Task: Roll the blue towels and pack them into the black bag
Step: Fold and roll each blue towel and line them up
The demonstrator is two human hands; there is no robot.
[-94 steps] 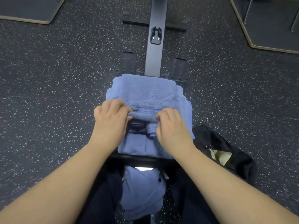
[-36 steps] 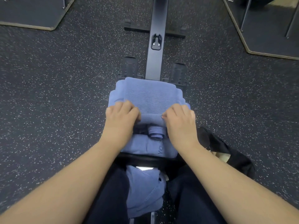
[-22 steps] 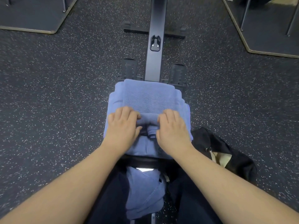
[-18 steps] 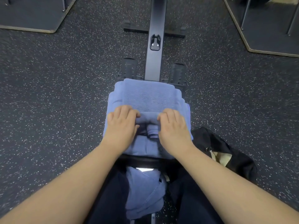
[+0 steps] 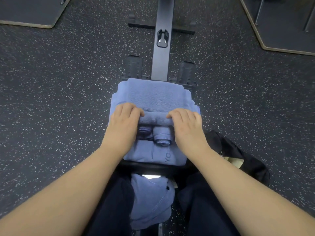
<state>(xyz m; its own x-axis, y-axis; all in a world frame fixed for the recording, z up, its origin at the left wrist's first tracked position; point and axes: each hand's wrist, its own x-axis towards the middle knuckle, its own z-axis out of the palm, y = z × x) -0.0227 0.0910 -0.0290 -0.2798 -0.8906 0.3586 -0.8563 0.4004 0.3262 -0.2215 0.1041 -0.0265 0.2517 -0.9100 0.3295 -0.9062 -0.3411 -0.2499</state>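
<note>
Speckled rubber floor (image 5: 59,108) surrounds a black rowing-machine rail (image 5: 162,62).

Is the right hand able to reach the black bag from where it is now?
Probably yes. The black bag lies on the floor just right of the right hand, nothing between, but that hand holds the towel roll.

Both hands work a blue towel (image 5: 154,97) laid flat over a stack of towels on a black seat (image 5: 153,166). The left hand (image 5: 123,124) and right hand (image 5: 186,127) curl their fingers (image 5: 177,114) over the roll (image 5: 155,117). Just behind the fingers lie two small rolled towels (image 5: 162,136). A black bag (image 5: 242,157) sits on the floor right of the right hand.
</note>
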